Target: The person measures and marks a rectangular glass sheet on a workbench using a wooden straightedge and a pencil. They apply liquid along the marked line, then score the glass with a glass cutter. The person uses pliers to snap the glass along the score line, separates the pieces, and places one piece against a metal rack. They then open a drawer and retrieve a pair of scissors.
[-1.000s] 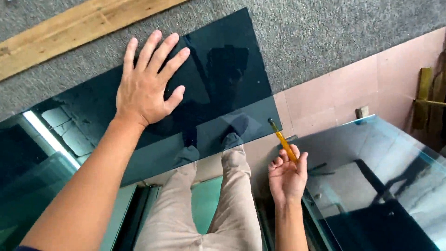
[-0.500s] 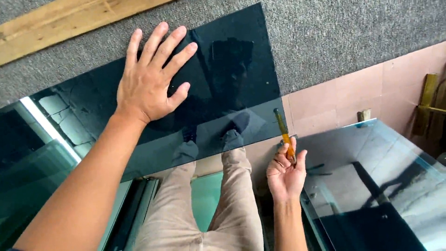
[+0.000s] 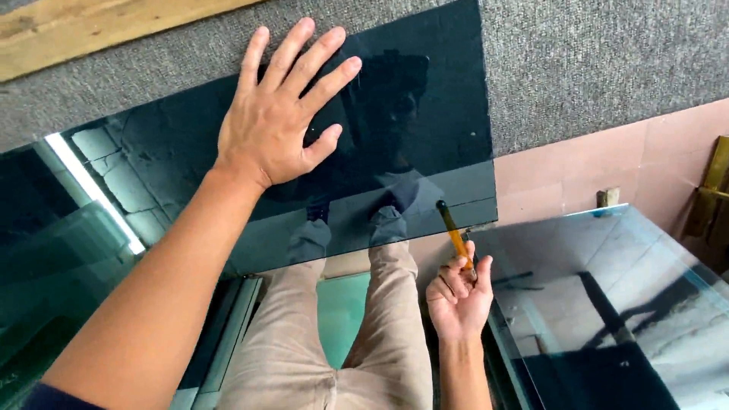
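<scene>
While our left hand [image 3: 275, 125] lay flat and spread on the dark glass sheet [image 3: 425, 152] overhanging the carpeted desk [image 3: 600, 68], our right hand [image 3: 458, 292] gripped the yellow-handled glass cutter [image 3: 454, 237] at its near edge, the strip apparently not yet snapped off.

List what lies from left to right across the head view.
Left hand flat on the dark glass sheet → right hand holding a yellow-handled tool → clear glass pane → brass-coloured piece.

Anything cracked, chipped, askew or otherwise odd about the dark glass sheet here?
No crack or chip shows. The dark glass sheet lies skewed on the grey carpeted surface, its near edge overhanging above the person's legs. The left hand presses flat on it; the right hand holds a yellow-handled tool below that edge.
</scene>
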